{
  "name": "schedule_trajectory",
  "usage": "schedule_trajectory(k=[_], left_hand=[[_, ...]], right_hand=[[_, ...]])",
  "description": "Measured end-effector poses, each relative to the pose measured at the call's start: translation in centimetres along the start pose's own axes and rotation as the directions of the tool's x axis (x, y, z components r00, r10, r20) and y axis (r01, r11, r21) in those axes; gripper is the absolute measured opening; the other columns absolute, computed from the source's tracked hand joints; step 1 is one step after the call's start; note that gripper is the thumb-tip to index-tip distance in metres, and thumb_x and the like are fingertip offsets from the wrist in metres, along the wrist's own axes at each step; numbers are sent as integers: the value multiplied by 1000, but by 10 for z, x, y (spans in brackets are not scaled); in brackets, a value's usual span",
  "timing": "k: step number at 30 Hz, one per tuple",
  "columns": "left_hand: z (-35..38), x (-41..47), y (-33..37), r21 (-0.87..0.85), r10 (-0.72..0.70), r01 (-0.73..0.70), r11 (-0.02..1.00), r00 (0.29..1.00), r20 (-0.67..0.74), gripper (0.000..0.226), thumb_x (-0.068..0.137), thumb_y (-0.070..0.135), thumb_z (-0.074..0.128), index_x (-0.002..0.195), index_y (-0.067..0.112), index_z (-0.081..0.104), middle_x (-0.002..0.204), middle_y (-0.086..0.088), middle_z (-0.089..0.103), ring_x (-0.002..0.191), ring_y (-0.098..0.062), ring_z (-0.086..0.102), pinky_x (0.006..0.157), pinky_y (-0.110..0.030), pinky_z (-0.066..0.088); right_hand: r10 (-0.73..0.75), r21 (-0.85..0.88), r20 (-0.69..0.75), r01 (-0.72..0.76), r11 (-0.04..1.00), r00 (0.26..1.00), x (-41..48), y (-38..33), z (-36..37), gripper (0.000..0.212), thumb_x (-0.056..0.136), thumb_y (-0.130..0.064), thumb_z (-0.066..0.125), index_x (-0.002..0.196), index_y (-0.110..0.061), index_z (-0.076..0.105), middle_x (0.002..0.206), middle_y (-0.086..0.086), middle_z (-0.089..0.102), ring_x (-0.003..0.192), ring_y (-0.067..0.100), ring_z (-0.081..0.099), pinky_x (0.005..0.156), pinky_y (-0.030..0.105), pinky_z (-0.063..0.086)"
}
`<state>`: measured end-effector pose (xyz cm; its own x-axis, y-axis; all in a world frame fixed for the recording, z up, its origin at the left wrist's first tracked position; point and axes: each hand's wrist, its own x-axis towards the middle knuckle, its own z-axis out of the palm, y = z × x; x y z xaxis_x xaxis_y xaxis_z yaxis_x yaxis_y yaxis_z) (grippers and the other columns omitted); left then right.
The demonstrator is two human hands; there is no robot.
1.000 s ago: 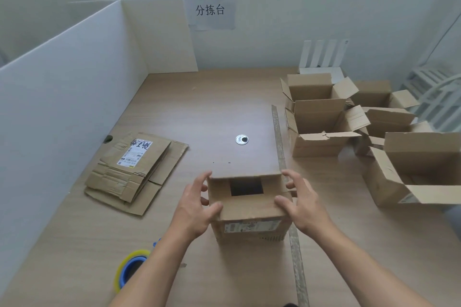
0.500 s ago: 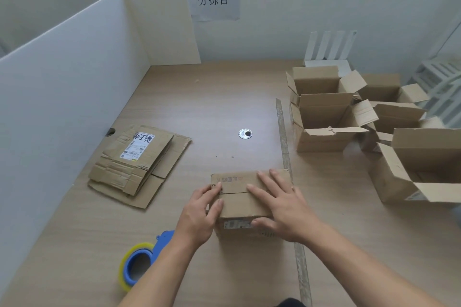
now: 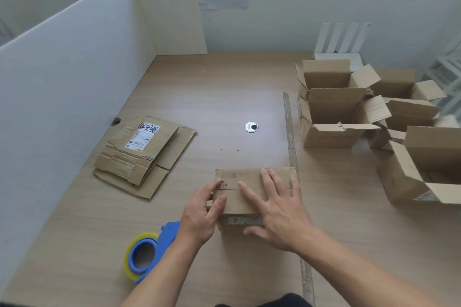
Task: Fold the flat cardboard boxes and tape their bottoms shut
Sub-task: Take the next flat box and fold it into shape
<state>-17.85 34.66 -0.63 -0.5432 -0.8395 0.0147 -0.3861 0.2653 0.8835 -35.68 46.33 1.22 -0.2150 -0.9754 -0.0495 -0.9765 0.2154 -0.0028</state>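
Cardboard box (image 3: 249, 178) under flat right hand (image 3: 277, 209); left hand (image 3: 199, 217) touches its side.

One closed box (image 3: 249, 175), one tape dispenser (image 3: 149, 252), perhaps five open boxes (image 3: 331, 117).

Small brown box (image 3: 249, 176) sits with flaps folded shut; flattened boxes (image 3: 139, 154) lie stacked to its left.

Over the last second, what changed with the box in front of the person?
The box flaps, gapped open a second ago, are folded flat. The right hand moved from the box's side onto the top, pressing them down; the left hand rests at the left edge, thumb on top. Tape dispenser, flat cardboard stack and folded boxes stayed put.
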Motion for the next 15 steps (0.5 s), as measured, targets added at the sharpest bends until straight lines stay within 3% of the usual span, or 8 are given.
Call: schedule_trajectory(k=[2, 4, 6, 10, 12, 15], left_hand=[[0, -2, -2, -54, -52, 52, 997, 999, 7, 43, 85, 58, 53, 127, 50, 51, 123, 21, 59, 110, 5, 57, 88, -9, 45], [0, -3, -4, -166, -119, 122, 979, 993, 27, 41, 88, 50, 55, 129, 47, 54, 124, 16, 64, 111, 2, 61, 92, -17, 48], [0, -2, -6, -266, -225, 228, 937, 973, 41, 33, 95, 44, 56, 128, 39, 58, 120, 8, 68, 110, -5, 65, 92, -29, 53], [-4, -6, -14, -174, -387, 383, 907, 922, 17, 19, 101, 33, 53, 118, 34, 61, 118, 9, 66, 115, -9, 61, 102, -40, 50], [-6, -6, -14, -181, -426, 424, 888, 904, 27, 28, 100, 34, 54, 127, 28, 60, 123, 9, 63, 118, -9, 57, 104, -38, 47], [-5, 1, -6, -280, -481, 481, 831, 873, 74, 49, 98, 40, 56, 142, 19, 50, 137, 2, 57, 125, -12, 54, 110, -41, 42]], right_hand=[[-27, -20, -40, 26, 999, 999, 7, 6, -5, 95, 66, -88, 45, 149, -53, 13, 160, 19, 19, 144, 38, 25, 100, 67, 23], [-10, -17, 1, 10, 1000, 1000, 16, 18, -14, 82, 74, -88, 38, 141, -66, -4, 164, 13, -6, 148, 37, 0, 101, 61, 17], [28, 12, 60, -29, 1000, 998, 23, 30, -22, 81, 75, -90, 34, 137, -69, -12, 163, 9, -10, 147, 36, -15, 103, 58, 13], [69, 91, -57, -64, 994, 996, 20, 42, -22, 81, 67, -96, 28, 139, -70, 1, 154, 8, 19, 146, 29, 10, 106, 59, 15], [93, 209, -133, -64, 976, 987, 12, 48, -18, 79, 66, -97, 24, 139, -71, 10, 149, 8, 27, 139, 26, 22, 106, 57, 19], [93, 343, -194, -21, 939, 977, 1, 55, -12, 77, 71, -92, 35, 142, -67, 20, 149, 11, 32, 137, 29, 29, 105, 57, 24]])
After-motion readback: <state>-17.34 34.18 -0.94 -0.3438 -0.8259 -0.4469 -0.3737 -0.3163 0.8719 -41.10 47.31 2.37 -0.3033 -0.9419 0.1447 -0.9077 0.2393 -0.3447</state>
